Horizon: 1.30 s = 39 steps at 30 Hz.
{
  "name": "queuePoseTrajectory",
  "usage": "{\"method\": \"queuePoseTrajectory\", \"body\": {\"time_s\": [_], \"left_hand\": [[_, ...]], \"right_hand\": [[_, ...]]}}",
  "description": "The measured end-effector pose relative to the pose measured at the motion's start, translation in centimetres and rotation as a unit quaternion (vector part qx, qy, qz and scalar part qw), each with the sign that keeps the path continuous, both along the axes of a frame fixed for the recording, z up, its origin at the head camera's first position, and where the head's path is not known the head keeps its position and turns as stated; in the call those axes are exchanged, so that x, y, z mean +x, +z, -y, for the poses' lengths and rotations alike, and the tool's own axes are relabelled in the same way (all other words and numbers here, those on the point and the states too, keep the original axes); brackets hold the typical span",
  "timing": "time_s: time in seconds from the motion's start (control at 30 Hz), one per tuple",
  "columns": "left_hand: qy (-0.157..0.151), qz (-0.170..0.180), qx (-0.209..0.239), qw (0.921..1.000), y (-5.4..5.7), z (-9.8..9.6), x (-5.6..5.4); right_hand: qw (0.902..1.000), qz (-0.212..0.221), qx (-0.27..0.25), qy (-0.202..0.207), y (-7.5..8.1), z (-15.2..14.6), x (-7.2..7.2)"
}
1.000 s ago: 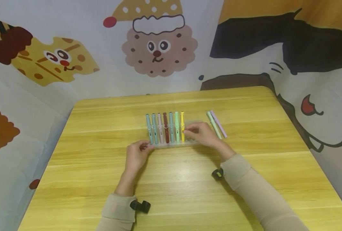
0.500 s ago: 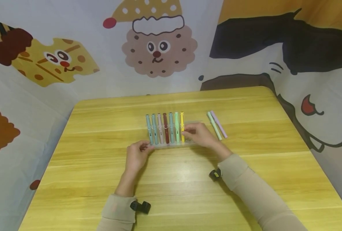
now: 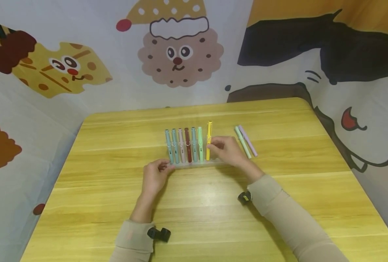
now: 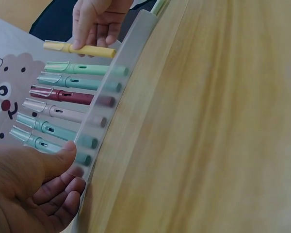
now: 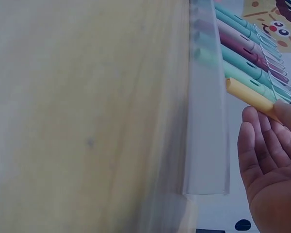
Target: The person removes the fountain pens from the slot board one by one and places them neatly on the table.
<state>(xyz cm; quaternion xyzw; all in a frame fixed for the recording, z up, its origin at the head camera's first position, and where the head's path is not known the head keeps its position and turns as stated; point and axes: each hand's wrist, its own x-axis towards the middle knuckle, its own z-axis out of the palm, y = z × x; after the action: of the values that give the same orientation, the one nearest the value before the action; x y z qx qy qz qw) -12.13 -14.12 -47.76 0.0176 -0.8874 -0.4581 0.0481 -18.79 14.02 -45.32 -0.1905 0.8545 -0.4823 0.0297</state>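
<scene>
My right hand (image 3: 228, 150) pinches a yellow pen (image 3: 209, 130) near its middle. Its lower end sits just above the edge of a clear plastic pen rack (image 4: 132, 43), at the right of the row. Several capped pens stand side by side in the rack: a light green pen (image 3: 200, 142) nearest the yellow one, then a blue-green pen (image 4: 87, 83), a dark red pen (image 3: 188, 142), a pale pink pen (image 4: 68, 114) and two more blue-green ones at the left. My left hand (image 3: 154, 178) grips the rack's left front corner, thumb on its upper edge.
Right of the rack, a pale green pen (image 3: 243, 142) and a purple pen (image 3: 248, 141) lie together on the wooden table (image 3: 200, 211). A cartoon-printed cloth (image 3: 180, 98) hangs behind the table. Dark wrist cameras sit at both cuffs.
The yellow pen has risen out of the rack in my right hand and now stands higher than the others. My left hand stays at the rack's corner.
</scene>
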Motion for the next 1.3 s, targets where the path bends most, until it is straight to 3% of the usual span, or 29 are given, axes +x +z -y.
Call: {"method": "queuePoseTrajectory", "body": {"time_s": [0.4, 0.63, 1.07, 1.3], "left_hand": [[0.001, -0.004, 0.007, 1.0, 0.2, 0.1, 0.1], [0.0, -0.008, -0.005, 1.0, 0.2, 0.1, 0.0], [0.001, -0.013, -0.006, 0.9999, 0.2, 0.0, 0.0], [0.0, -0.011, -0.004, 0.9999, 0.2, 0.0, 0.0]], "right_hand": [[0.9995, 0.027, -0.011, -0.011, 1.0, -0.7, 0.0], [0.9993, 0.032, 0.01, -0.017, 1.5, -1.8, 0.0], [0.9988, 0.032, -0.035, -0.011, 1.6, -3.7, 0.1], [0.9978, 0.032, -0.051, -0.027, 1.6, -4.9, 0.0]]}}
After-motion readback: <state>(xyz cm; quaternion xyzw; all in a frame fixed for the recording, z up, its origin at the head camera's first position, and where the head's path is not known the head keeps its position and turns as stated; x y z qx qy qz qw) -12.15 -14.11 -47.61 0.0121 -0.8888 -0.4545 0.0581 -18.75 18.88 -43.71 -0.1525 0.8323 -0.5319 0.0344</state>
